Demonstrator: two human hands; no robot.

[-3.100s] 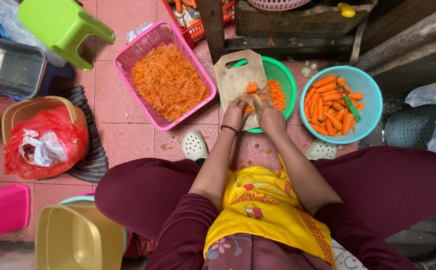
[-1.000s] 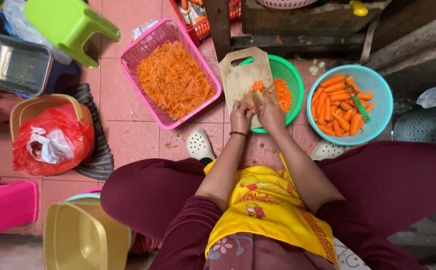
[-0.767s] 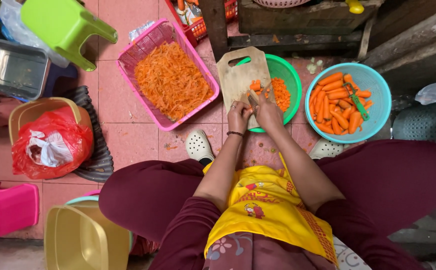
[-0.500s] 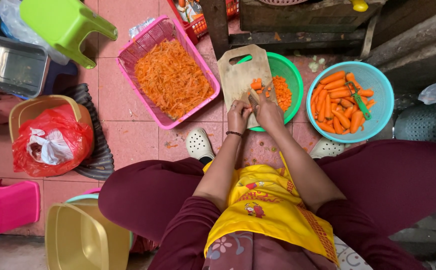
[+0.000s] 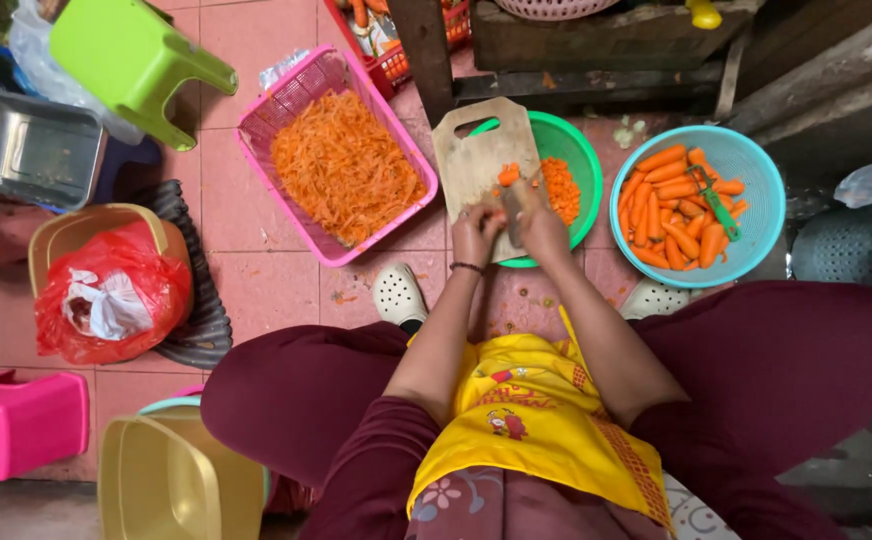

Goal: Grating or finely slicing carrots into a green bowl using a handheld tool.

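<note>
1. Hands: left hand (image 5: 476, 232) pins carrot (image 5: 507, 175) on cutting board (image 5: 476, 160); right hand (image 5: 541, 222) seems closed on a knife, blade unclear.
2. Done: shredded carrot fills pink basket (image 5: 301, 95) left of board.
3. Left: whole carrots in blue bowl (image 5: 766, 180) right of board.

Dressed in dark maroon trousers and maroon sleeves pushed up the forearms, a yellow apron (image 5: 541, 425) with a small printed motif and red-patterned edge, a dark bracelet (image 5: 465, 267) at the left wrist, pale perforated clogs (image 5: 399, 295).

Crumpled red plastic bag (image 5: 111, 290) in a tan bin at left; packets (image 5: 371, 25) in the red crate up top
</note>
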